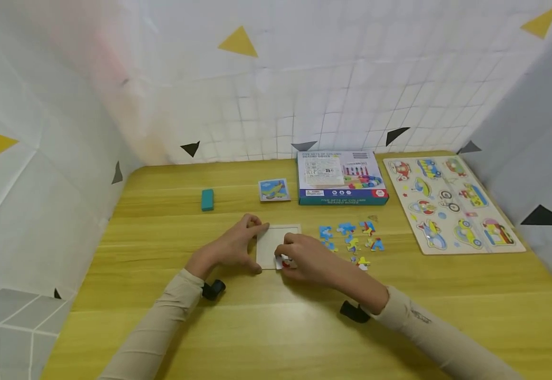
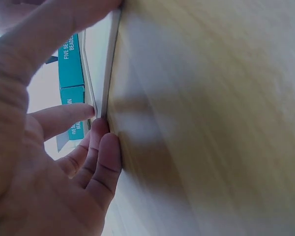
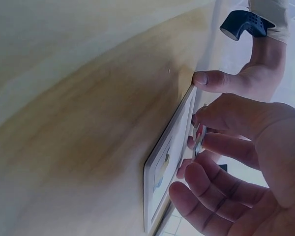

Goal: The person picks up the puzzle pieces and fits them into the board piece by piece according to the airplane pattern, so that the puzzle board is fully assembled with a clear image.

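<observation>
A puzzle piece [image 1: 283, 261] sits pinched between the right hand's [image 1: 308, 258] thumb and fingers, over the tray's [image 1: 266, 244] near right corner, while the left hand [image 1: 234, 243] grips the tray's left side, spread corner to corner. Over on the right, a narrow strip of table [image 1: 266, 332] separates it from loose pieces [image 1: 345, 228]; wider wood stretches this side.

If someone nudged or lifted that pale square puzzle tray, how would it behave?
The puzzle tray is probably stiff, as its edges look straight. Being thin, it seems light. Low and flat, it would likely slide rather than tip, though the left hand at its edge may steady it.
</observation>
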### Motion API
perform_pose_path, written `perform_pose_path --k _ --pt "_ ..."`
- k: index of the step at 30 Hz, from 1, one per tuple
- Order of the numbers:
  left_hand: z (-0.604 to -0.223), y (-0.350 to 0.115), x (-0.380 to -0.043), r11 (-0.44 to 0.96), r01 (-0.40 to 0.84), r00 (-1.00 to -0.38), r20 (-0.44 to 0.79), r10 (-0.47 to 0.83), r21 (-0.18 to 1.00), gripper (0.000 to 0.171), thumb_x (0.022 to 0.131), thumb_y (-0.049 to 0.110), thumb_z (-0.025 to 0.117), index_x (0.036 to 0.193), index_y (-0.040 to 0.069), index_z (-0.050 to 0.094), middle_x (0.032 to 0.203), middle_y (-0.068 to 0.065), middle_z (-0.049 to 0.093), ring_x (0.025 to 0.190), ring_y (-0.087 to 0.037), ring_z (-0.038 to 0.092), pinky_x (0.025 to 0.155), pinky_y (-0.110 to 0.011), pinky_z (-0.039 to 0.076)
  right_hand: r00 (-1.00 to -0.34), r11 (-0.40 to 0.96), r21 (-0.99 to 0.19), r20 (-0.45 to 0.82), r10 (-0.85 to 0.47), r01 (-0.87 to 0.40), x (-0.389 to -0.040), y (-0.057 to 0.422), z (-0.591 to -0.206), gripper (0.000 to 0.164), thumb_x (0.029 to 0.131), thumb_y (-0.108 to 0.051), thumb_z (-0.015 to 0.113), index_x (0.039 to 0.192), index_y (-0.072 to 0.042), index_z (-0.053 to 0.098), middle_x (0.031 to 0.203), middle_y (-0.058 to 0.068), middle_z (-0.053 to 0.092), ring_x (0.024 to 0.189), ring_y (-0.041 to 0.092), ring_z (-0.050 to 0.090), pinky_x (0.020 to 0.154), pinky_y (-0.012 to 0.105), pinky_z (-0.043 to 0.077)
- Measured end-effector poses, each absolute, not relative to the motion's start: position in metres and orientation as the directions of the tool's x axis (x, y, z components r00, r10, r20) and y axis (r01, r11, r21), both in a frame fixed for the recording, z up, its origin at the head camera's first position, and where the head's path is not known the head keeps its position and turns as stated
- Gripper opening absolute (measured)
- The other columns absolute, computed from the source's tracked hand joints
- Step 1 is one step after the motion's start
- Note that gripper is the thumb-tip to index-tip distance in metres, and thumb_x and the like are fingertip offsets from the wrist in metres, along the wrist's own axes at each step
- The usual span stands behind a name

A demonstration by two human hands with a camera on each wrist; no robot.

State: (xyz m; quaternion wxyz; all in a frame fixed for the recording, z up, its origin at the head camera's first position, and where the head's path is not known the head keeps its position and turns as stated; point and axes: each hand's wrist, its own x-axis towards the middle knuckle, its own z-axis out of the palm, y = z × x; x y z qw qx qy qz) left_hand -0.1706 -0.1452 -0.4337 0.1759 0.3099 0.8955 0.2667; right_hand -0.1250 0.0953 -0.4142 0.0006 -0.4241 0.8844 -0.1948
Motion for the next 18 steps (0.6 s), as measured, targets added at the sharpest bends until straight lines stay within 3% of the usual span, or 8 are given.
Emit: perform_pose_path --k 18 --pt "-0.435 -0.148 -0.172 0.675 0.455 -0.751 -0.157 0.641 0.581 0.11 0.067 0.033 0.094 0.156 0.01 0.034 0.142 -0.006 0.032 0.118 -0.02 0.04 0.099 -0.033 0.041 -0.645 0.594 -0.304 0.1 -0.757 -0.745 -0.143 0.07 -0.422 0.016 0.084 -0.016 0.076 0.099 -0.013 0.074 0.083 -0.004 0.052 0.072 0.012 0.046 0.065 0.028 0.041"
